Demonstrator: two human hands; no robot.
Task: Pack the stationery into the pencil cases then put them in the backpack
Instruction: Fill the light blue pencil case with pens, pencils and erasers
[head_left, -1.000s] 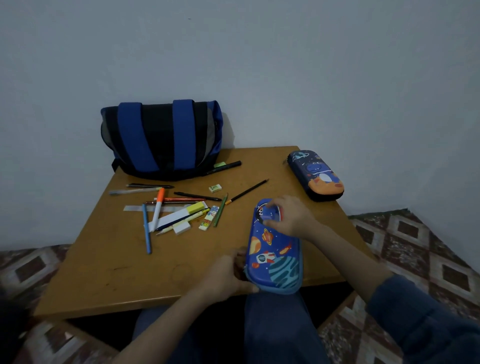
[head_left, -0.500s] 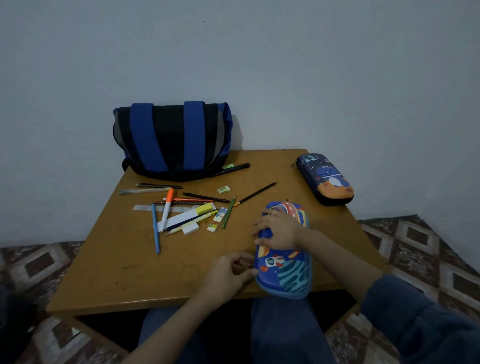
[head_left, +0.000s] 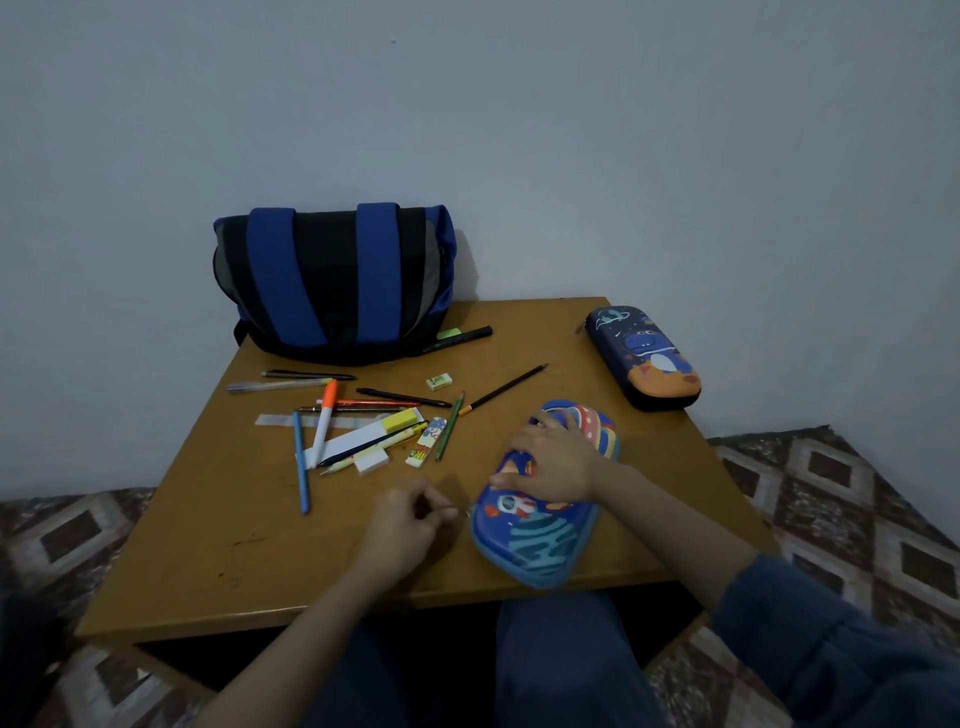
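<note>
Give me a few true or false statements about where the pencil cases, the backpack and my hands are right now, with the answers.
1. The right hand rests on the near pencil case. True.
2. The other pencil case is inside the backpack. False: it lies on the table, near the far right corner.
3. A blue pen lies loose on the table. True.
4. The backpack sits on the floor. False: it stands on the table's far left side.
5. The left hand lies flat on the backpack. False: its fingers pinch what looks like the zip pull of the near pencil case.
</note>
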